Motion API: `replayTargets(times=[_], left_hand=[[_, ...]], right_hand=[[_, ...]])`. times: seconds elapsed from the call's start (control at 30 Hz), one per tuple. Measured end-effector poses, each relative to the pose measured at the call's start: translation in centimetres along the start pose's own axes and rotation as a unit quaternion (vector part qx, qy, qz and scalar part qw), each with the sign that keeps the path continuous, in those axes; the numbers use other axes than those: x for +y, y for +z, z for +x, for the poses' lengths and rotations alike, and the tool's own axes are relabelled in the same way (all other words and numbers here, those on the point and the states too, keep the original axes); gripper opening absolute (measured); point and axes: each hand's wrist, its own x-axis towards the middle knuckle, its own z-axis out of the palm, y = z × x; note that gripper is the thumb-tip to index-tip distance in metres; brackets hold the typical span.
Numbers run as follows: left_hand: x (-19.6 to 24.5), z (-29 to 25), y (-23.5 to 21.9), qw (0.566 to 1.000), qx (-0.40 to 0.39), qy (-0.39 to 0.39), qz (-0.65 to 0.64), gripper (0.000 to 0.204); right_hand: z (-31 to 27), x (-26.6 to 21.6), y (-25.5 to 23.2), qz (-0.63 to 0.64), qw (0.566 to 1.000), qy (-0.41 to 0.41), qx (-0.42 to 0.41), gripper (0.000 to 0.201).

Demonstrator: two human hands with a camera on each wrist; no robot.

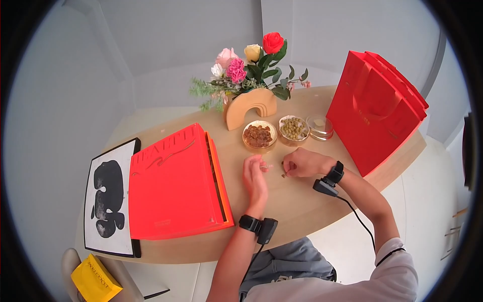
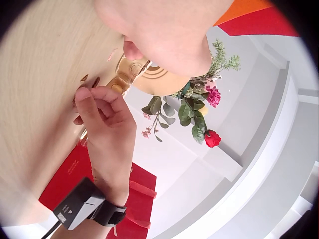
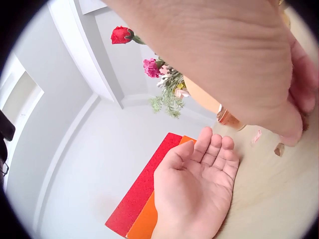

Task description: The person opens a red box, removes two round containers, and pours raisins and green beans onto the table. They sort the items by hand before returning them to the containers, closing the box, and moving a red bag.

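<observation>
Palm turned up and fingers loosely bent, my left hand (image 1: pixel 256 182) rests on the wooden table (image 1: pixel 271 201) holding nothing; the right wrist view shows its bare palm (image 3: pixel 197 191). To its right, my right hand (image 1: pixel 308 163) is low over the tabletop, thumb and fingers pinching a small brown piece (image 3: pixel 305 122), partly hidden by them. Another brown piece (image 1: pixel 283 175) lies on the wood beside those fingertips. A small pink scrap (image 1: pixel 270 166) lies between the hands. Behind them stand a bowl (image 1: pixel 259 150) of brown pieces and a bowl (image 1: pixel 294 143) of green ones.
A clear glass dish (image 1: pixel 322 135) is beside the bowls, near a tall red bag (image 1: pixel 375 116) on the right. Flowers stand in an arched wooden vase (image 1: pixel 239 111) at the back. On the left lie a large red box (image 1: pixel 173 186) and a framed picture (image 1: pixel 89 201).
</observation>
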Motion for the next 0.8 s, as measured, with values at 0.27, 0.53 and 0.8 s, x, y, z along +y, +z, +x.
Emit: replayTargets(times=[0.27, 0.53, 0.8], left_hand=[[-0.5, 0.3, 0.2, 1.0, 0.003, 0.008, -0.005, 0.026], [-0.4, 0.3, 0.1, 1.0, 0.004, 0.01, -0.002, 0.026], [-0.2, 0.2, 0.2, 1.0, 0.001, 0.005, 0.003, 0.026]], right_hand=[[0.1, -0.5, 0.8, 0.068, 0.997, -0.032, 0.024, 0.021], [0.5, -0.3, 1.6, -0.013, 0.999, -0.032, 0.019, 0.015], [-1.4, -0.2, 1.0, 0.016, 1.0, 0.0, 0.019, 0.014]])
